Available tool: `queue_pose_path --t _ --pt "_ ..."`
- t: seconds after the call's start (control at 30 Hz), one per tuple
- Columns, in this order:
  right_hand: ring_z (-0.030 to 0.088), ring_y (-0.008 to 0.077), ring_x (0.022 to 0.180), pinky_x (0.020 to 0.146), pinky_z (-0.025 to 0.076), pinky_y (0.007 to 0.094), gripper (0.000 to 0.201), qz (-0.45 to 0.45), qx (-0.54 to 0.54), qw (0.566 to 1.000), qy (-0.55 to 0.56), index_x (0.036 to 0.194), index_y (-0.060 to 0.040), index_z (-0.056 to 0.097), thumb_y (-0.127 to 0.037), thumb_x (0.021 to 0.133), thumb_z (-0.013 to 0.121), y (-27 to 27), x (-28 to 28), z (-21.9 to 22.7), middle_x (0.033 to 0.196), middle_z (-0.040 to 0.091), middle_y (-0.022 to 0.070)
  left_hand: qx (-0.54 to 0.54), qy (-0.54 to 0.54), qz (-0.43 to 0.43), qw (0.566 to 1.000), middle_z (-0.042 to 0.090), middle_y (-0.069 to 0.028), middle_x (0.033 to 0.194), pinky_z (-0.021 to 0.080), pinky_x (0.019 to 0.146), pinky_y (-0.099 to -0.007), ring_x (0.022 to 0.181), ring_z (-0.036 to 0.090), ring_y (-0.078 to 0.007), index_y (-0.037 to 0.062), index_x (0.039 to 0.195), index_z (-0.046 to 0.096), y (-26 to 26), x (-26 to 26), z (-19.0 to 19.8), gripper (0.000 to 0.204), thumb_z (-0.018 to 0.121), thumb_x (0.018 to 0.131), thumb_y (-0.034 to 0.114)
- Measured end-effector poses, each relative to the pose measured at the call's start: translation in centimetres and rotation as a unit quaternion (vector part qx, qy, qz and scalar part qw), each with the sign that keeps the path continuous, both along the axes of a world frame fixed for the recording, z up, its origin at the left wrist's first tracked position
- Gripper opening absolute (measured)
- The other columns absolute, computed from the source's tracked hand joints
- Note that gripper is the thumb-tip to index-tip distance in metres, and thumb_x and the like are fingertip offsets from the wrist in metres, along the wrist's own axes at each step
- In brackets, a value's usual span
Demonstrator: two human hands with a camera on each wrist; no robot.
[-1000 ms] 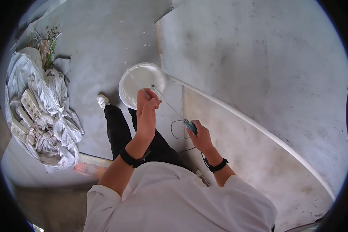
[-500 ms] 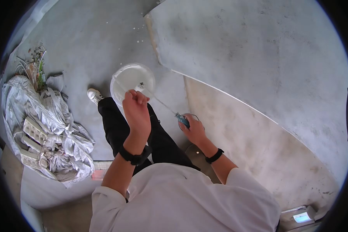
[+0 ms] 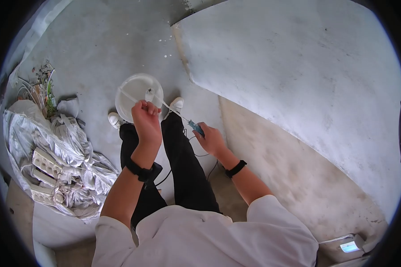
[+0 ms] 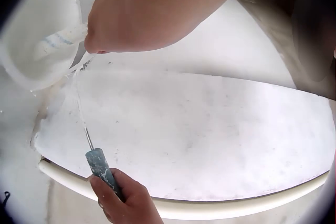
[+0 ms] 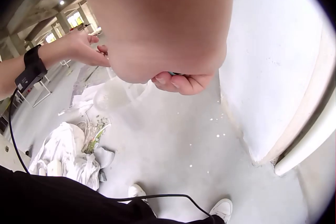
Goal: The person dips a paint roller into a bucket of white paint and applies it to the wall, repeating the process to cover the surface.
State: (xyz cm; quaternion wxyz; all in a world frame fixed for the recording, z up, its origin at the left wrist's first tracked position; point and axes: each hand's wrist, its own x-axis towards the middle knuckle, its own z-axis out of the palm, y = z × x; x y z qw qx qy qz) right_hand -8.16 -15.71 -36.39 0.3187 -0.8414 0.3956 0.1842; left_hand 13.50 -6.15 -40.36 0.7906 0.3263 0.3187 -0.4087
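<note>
A white bucket point(image 3: 125, 109) hangs in front of the legs, pale liquid inside. My left hand point(image 3: 148, 127) is above its near rim, fingers curled round its thin handle. In the left wrist view the same hand point(image 4: 142, 19) hides most of that grip. With my right hand point(image 3: 211, 141) I grip the teal handle point(image 3: 195, 127) of a small roller. Its thin rod slants to the white roller head point(image 3: 149, 94), inside the bucket by the right rim. A blue-striped roller sleeve point(image 4: 59, 41) shows in the left wrist view. My right hand point(image 5: 181, 81) covers the roller's handle in the right wrist view.
Crumpled white sheeting point(image 3: 75, 153) with perforated blocks lies at left, beside plants point(image 3: 49, 91). A large pale panel point(image 3: 289, 66) slants across the right. White shoes point(image 3: 177, 104) stand on the grey floor. A dark cable point(image 5: 163, 196) loops near the legs.
Both hands, the bucket and the roller have shifted left in the head view. Both shoes now show, where one showed before. The grips look unchanged.
</note>
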Motion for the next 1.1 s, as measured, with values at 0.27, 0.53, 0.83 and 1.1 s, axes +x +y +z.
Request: queue_pose_path --t 0.27,0.53,0.83,1.1 --pt "0.062 0.0384 0.065 0.059 0.047 0.0453 0.028 0.029 -0.013 0.999 -0.002 0.102 -0.0044 0.055 -0.030 0.092 0.060 -6.0 0.3 -14.2 0.070 0.063 0.0167 0.031 0.045 -0.034 0.998 0.037 0.0002 0.064 0.036 0.072 -0.0332 0.060 0.036 -0.0146 0.0120 0.081 0.044 -4.5 2.0 -14.4 0.015 0.044 0.091 0.023" --pt "0.064 0.0358 0.069 0.061 0.049 0.0442 0.028 0.066 0.014 0.997 0.037 0.103 -0.0041 0.055 -0.030 0.092 0.060 -11.9 0.3 -19.0 0.073 0.065 0.0150 0.016 0.054 -0.060 0.997 0.035 -0.0010 0.064 0.036 0.073 -0.0337 0.061 0.035 -0.0160 0.0105 0.080 0.043 -7.2 0.7 -18.6 0.013 0.043 0.088 0.021" --pt "0.064 0.0353 0.070 0.062 0.049 0.0447 0.026 0.099 0.003 0.993 0.066 0.102 -0.0065 0.056 -0.031 0.092 0.059 -12.3 1.8 -18.3 0.074 0.066 0.0143 -0.114 0.038 -0.039 0.992 0.034 -0.0024 0.070 0.034 0.076 -0.0346 0.068 0.035 -0.0170 0.0084 0.085 0.045 -4.4 2.1 -19.6 0.020 0.045 0.087 0.028" --pt "0.063 0.0358 0.072 0.065 0.049 0.0450 0.025 0.057 0.046 0.992 0.099 0.100 -0.0074 0.058 -0.031 0.092 0.060 -10.1 6.5 -18.6 0.072 0.064 0.0143 -0.126 -0.032 -0.060 0.990 0.035 -0.0025 0.073 0.034 0.079 -0.0343 0.071 0.036 -0.0169 0.0083 0.088 0.046 -1.0 2.6 -21.5 0.022 0.044 0.087 0.030"
